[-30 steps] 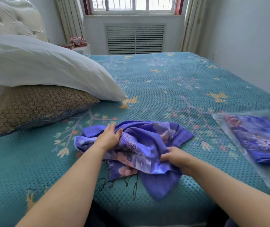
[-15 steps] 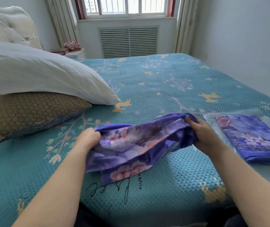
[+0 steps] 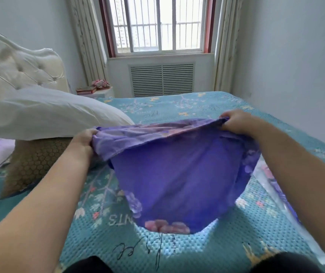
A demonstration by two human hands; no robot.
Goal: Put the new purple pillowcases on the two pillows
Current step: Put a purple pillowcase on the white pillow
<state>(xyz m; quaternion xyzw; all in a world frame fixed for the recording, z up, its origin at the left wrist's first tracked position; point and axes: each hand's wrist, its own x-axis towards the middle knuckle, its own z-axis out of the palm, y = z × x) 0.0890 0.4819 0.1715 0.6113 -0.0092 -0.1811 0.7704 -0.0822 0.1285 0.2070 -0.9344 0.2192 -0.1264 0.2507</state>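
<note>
A purple floral pillowcase (image 3: 177, 174) hangs in the air above the bed, stretched between my hands. My left hand (image 3: 84, 139) grips its upper left edge. My right hand (image 3: 236, 122) grips its upper right edge. A bare white pillow (image 3: 49, 113) lies at the left on top of a brown honeycomb-patterned pillow (image 3: 33, 160). A second purple pillowcase in a clear plastic bag (image 3: 266, 174) lies on the bed at the right, mostly hidden behind my right forearm.
The bed carries a teal floral cover (image 3: 177, 107). A cream tufted headboard (image 3: 19, 69) stands at the left. A nightstand with books (image 3: 96, 89) sits by the window (image 3: 157, 26). A wall runs along the bed's right side.
Both hands have lifted the purple pillowcase off the bed and spread it wide, so it hangs open-faced between them. The camera view has tilted upward.
</note>
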